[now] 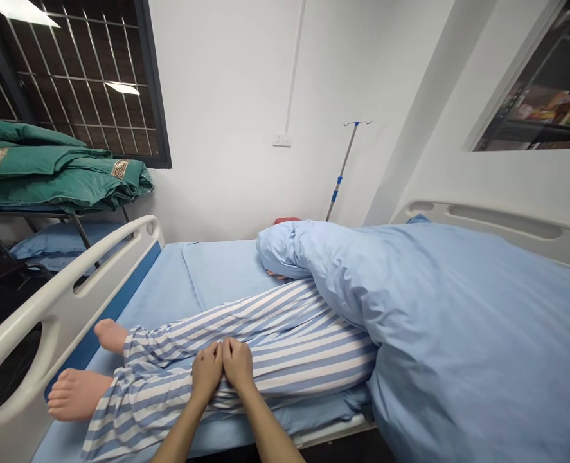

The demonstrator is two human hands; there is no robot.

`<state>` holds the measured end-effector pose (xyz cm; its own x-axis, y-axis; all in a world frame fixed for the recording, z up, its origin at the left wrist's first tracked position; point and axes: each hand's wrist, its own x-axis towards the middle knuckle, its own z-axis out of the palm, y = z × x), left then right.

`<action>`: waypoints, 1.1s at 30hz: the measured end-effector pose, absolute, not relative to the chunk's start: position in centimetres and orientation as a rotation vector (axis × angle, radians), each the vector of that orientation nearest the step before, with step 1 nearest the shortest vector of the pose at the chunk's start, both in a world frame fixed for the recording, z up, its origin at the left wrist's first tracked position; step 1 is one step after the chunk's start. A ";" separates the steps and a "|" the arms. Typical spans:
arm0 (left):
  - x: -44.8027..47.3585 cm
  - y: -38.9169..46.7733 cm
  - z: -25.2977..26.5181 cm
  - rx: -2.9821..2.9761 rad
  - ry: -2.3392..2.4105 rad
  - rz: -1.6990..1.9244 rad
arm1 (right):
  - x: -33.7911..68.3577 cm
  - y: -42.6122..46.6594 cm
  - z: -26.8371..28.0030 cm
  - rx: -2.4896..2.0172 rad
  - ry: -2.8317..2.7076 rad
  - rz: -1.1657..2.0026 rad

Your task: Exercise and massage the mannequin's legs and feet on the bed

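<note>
My left hand [207,373] and my right hand [238,364] lie side by side on the near leg of a figure on the bed, around the knee. Both are closed, knuckles up, their fingers curled down onto blue-and-white striped trousers [308,363]; the fingertips are hidden. Two bare feet, a near foot [75,393] and a far foot [111,335], stick out of the trouser ends at the left. A light blue quilt [424,302] covers the figure's upper body at the right. Fingers of the figure's hand [277,275] peek out below the quilt's edge.
A white bed end board [53,321] stands at the left beyond the feet, and a headboard [501,218] at the far right. Folded green quilts [58,168] lie on a rack by the barred window. An IV pole [341,168] rises behind the bed against the wall.
</note>
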<state>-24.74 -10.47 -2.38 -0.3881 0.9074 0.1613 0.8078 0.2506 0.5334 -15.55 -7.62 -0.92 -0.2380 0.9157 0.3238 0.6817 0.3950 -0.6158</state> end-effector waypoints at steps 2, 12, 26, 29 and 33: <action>-24.7 -10.5 -2.3 1.627 2.344 0.803 | -15.5 -7.6 -0.8 -1.361 -1.992 0.466; -24.1 -9.9 -0.9 1.434 2.318 0.904 | -15.4 -7.7 -0.6 -1.323 -1.819 0.625; -19.8 -8.4 -1.3 1.184 2.079 1.446 | -14.7 -5.9 -2.2 -1.158 -1.414 0.895; -20.0 -8.8 -1.8 1.305 2.079 1.391 | -14.7 -5.7 -2.5 -1.150 -1.403 0.895; -20.1 -8.7 -1.8 1.356 2.111 1.311 | -14.6 -5.6 -2.5 -1.175 -1.411 0.902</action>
